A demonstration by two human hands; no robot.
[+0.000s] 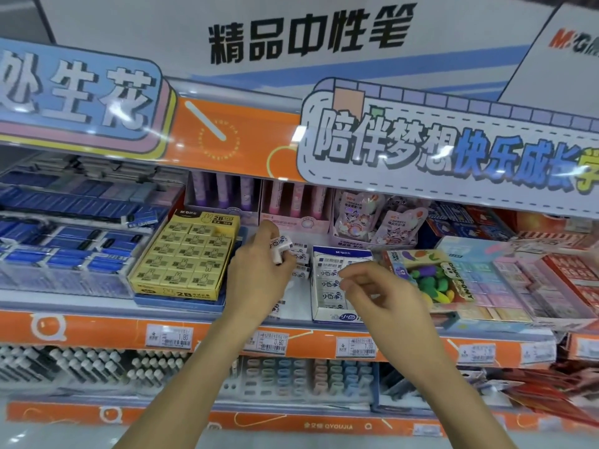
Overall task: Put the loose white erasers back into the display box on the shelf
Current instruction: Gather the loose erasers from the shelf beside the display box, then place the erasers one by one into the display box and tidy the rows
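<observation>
Head view: gripping a few white erasers in the curled left hand, just left of the display box on the shelf. Holding the right hand over the box, fingers loosely bent; cannot tell whether pinching anything. Loose erasers lying between.

Two forearms are recorded, bare along their whole visible length. The left hand and right hand are likewise bare. Fingers are noted as slender, wrists as narrow.
</observation>
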